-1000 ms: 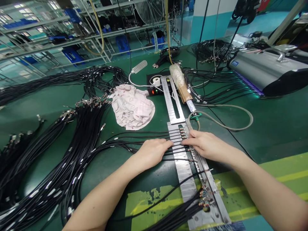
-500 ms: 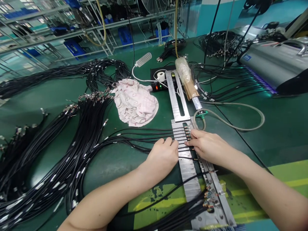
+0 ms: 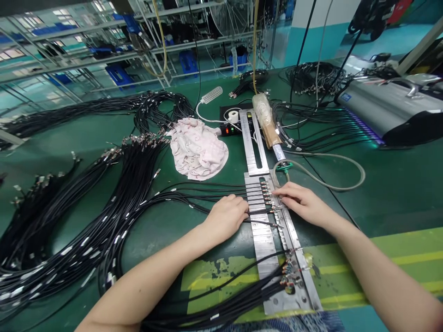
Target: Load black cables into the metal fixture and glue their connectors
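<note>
My left hand [image 3: 226,216] is closed, its fingers curled over a black cable [image 3: 259,212] at the left edge of a slotted metal fixture [image 3: 261,246]. Several black cables lie side by side across that fixture, their small metal connector ends [image 3: 266,191] lined up in its opening. My right hand [image 3: 306,203] is at the right side of these ends. Its index fingertip touches or nearly touches one, and the thumb stands a little apart below. Nearer me, a bundle of black cables [image 3: 242,299] lies with its stripped, coloured ends [image 3: 290,272] on the fixture.
Large bundles of black cables [image 3: 134,170] cover the left of the green table [image 3: 173,230]. Behind the fixture are a crumpled pink cloth [image 3: 200,150], a small lamp [image 3: 212,95] and a taped tool [image 3: 266,120] with a looped hose. A grey machine [image 3: 394,108] glows purple underneath at right.
My right hand has drawn back slightly from the cable ends, uncovering more connectors, and its thumb and index finger are further apart. My left hand stays on the cables. The camera view has shifted.
</note>
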Motion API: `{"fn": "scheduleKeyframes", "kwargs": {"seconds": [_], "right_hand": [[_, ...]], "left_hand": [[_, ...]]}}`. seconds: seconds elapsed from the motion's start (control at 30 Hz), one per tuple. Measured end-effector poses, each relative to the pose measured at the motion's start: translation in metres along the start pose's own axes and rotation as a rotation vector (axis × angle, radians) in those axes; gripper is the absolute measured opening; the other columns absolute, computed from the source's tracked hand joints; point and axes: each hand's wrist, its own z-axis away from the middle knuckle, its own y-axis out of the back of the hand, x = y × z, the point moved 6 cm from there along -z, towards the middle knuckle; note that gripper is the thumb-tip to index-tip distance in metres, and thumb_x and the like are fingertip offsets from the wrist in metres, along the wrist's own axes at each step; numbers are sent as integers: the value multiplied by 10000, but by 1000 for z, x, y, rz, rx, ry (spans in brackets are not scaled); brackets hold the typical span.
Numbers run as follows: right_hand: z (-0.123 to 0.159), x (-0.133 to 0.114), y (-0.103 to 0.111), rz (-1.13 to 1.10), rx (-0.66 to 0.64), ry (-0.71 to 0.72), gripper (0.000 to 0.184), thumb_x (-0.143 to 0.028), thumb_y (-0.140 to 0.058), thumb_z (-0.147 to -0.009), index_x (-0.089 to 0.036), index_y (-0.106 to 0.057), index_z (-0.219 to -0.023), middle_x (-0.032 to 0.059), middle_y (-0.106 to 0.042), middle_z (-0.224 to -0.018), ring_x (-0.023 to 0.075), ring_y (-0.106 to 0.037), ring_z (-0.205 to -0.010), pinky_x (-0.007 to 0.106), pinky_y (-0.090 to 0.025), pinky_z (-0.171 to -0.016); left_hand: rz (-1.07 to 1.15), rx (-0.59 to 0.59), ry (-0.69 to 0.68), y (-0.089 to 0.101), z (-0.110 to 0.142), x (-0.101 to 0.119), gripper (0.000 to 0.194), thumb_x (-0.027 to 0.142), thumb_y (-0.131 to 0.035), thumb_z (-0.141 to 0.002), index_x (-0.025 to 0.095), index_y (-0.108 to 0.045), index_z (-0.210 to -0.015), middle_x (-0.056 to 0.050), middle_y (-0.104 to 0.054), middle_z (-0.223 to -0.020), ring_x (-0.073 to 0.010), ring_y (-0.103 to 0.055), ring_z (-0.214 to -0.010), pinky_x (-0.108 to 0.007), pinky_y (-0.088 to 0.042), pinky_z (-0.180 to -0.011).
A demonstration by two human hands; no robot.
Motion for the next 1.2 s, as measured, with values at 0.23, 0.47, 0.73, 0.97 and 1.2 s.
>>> {"fn": "scheduleKeyframes", "kwargs": {"seconds": [0.23, 0.47, 0.73, 0.97, 1.2], "right_hand": [[10, -4, 6, 21, 53, 37, 306, -206, -398, -874, -191, -624, -1081, 59, -579, -901, 151, -573, -834, 298, -467, -781], [15, -7, 4, 49, 65, 83, 297, -199, -407, -880, -219, -617, -1089, 58, -592, -936, 157, -584, -865, 298, -475, -781], [19, -14, 0, 71, 30, 92, 299, -201, -401, -892, -225, -594, -1119, 53, -580, -949, 151, -581, -863, 290, -478, -780], [12, -28, -20, 412, 14, 234, 383, -42, -388, -824, -209, -639, -1059, 74, -545, -887, 181, -494, -843, 308, -445, -733], [11, -38, -37, 720, -25, 293, 431, 4, -465, -732, -202, -638, -1067, 77, -551, -872, 195, -434, -786, 301, -380, -646]], "left_hand": [[-70, 45, 38, 5, 0, -5, 117, 127, -435, -882, 163, -522, -812, -33, -576, -799, -183, -514, -759, -307, -378, -685], [-232, 132, -95, 2, 3, 11, 198, 44, -387, -862, 173, -502, -766, -35, -525, -750, -204, -458, -727, -336, -333, -639], [-254, 123, -186, 5, 1, 15, 141, 83, -436, -868, 172, -497, -777, -34, -514, -767, -202, -434, -732, -339, -316, -640], [-256, 111, -176, 1, -2, 16, 135, 82, -436, -867, 164, -500, -781, -40, -513, -769, -201, -441, -740, -338, -326, -660], [-281, 153, -222, 3, 3, 9, 201, 186, -370, -927, 208, -534, -1042, -33, -527, -836, -192, -453, -763, -335, -320, -657]]}}
